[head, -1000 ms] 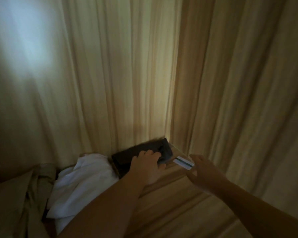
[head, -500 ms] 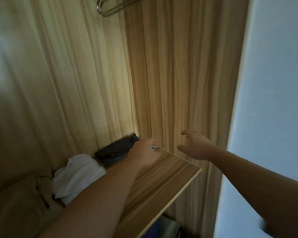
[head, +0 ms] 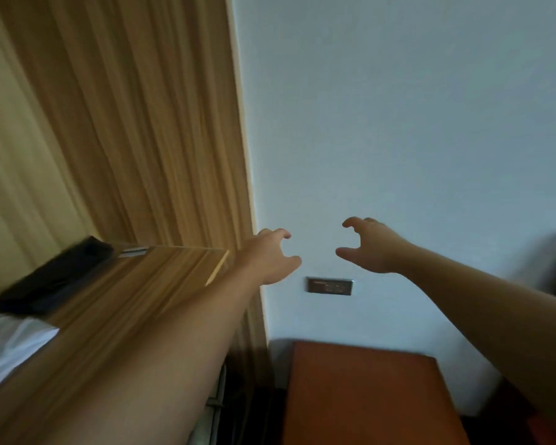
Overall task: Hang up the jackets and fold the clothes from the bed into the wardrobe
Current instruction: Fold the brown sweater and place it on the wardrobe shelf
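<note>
A dark folded garment (head: 52, 277) lies on the wooden wardrobe shelf (head: 135, 284) at the left, with a white folded garment (head: 10, 345) beside it at the lower left edge. My left hand (head: 267, 256) hovers just past the shelf's right corner, fingers loosely curled and holding nothing. My right hand (head: 371, 245) floats in front of the pale wall, fingers loosely curled too, empty. The two hands face each other with a gap between them.
The wardrobe's wooden side panel (head: 161, 123) ends at the white wall (head: 398, 107). A wall socket plate (head: 329, 285) sits below the hands. A reddish-brown bedside table (head: 366, 396) stands at the bottom right.
My view has swung right, out of the wardrobe toward the wall. My left hand left the dark garment and both hands pulled back from the shelf.
</note>
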{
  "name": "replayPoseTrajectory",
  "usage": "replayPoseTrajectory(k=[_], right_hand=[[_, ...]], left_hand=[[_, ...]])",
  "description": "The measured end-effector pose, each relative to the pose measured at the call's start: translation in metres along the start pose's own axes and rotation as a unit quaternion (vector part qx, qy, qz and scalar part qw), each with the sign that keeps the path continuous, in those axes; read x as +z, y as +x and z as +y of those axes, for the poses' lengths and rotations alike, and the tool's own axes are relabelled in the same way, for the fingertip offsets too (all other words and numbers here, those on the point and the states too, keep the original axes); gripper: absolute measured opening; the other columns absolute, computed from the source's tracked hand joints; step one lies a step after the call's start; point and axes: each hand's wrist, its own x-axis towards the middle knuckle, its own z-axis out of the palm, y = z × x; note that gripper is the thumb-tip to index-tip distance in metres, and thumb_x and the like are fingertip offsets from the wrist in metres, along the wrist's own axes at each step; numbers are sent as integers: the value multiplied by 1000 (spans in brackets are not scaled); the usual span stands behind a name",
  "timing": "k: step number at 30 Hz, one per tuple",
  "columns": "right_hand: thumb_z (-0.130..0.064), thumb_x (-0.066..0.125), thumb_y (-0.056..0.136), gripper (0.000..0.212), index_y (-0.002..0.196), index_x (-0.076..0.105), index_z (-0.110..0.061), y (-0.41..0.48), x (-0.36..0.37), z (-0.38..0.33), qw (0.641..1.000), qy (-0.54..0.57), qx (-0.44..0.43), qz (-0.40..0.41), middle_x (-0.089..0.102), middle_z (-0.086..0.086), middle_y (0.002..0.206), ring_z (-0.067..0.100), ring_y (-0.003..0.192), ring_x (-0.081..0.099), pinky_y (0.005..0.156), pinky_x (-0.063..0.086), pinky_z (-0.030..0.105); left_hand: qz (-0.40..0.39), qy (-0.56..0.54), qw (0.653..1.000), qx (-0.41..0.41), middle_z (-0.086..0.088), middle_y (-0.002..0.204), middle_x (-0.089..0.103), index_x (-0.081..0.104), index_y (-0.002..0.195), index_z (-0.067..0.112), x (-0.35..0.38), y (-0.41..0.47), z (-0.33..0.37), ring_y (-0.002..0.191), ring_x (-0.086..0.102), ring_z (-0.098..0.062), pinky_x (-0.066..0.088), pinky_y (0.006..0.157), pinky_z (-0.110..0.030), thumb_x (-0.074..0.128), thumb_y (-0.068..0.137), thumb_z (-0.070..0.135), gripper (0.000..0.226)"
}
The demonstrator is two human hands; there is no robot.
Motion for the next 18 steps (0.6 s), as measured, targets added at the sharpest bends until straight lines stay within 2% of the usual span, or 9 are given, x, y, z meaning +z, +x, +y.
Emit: replayPoseTrajectory(k=[3,9,18], right_hand=[[-46,61,88,65,144,37,-22,-52,-24,52,998,-1,64,29,45,7,141,26,124,49,102,41,37],[-44,62,88,63,143,41,-19,-201,-61,169,977,-10,198,75,48,9,138,26,119,53,97,42,33],[-37,65,86,59,136,46,-11,-514,-69,308,889,58,440,117,58,11,128,31,115,56,90,42,32]], left_hand=[[-33,0,997,64,3,146,41,45,139,32,26,-12,64,133,39,-21,41,104,-41,59,83,43,59],[-97,27,978,185,1,143,44,44,140,32,104,-69,192,132,40,-23,41,102,-39,55,88,39,53],[-208,18,925,316,-2,143,46,49,137,33,233,-263,366,128,46,-26,42,102,-37,57,88,37,50]])
